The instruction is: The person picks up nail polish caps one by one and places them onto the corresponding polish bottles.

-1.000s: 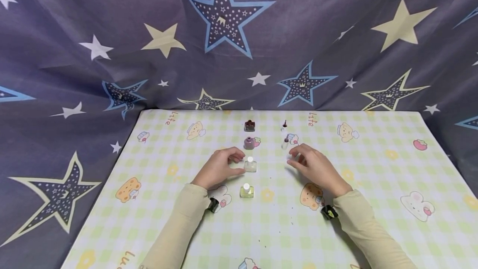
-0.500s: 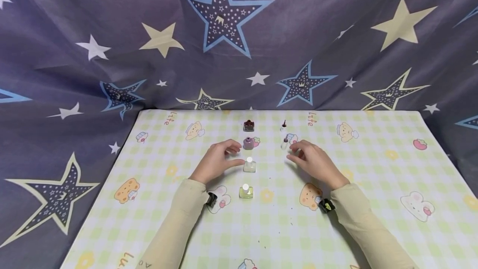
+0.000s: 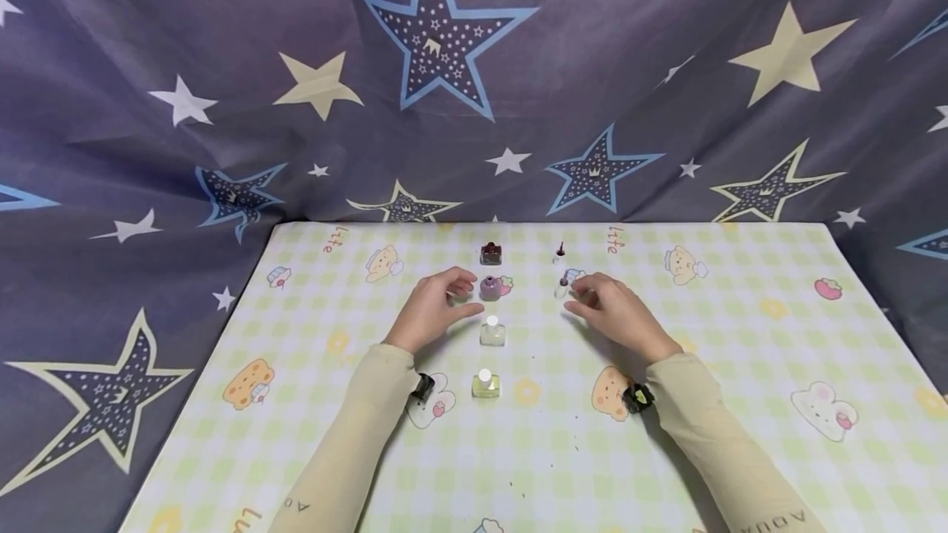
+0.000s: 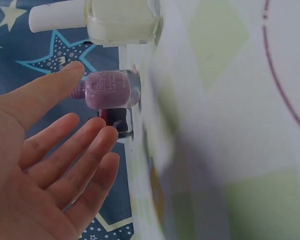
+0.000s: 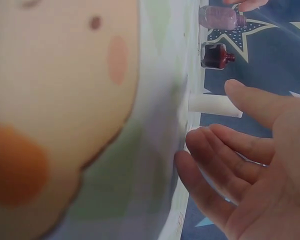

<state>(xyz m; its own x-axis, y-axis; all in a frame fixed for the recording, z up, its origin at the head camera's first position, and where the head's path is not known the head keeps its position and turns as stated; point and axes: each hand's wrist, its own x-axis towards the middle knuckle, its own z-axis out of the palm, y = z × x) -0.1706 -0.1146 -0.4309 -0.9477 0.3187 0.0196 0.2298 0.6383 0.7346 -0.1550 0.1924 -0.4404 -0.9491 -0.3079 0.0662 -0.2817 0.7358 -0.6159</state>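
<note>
An uncapped purple nail polish bottle (image 3: 490, 290) stands upright in the middle of the table. My left hand (image 3: 435, 308) is just left of it, thumb and fingers apart on its near and far sides, gripping nothing. To the right, a white brush cap (image 3: 560, 292) stands with its purple-tipped brush upward. Beside this cap is my right hand (image 3: 616, 312), fingers loosely bent and holding nothing; the right wrist view shows the cap (image 5: 216, 106) past the thumb and fingertips. Behind the purple bottle stands an uncapped dark red nail polish bottle (image 3: 491, 254).
A second brush cap (image 3: 559, 257) with a dark red brush stands farther back on the right. Nearer me are a capped milky bottle (image 3: 492, 336) and a capped yellow-green bottle (image 3: 486, 387). Small dark specks dot the checked tablecloth (image 3: 666, 451); a star-patterned curtain (image 3: 459, 155) hangs behind.
My left hand has moved away from the milky bottle, farther back to the purple one. The right hand has shifted slightly back and left, closer to the purple-tipped brush cap.
</note>
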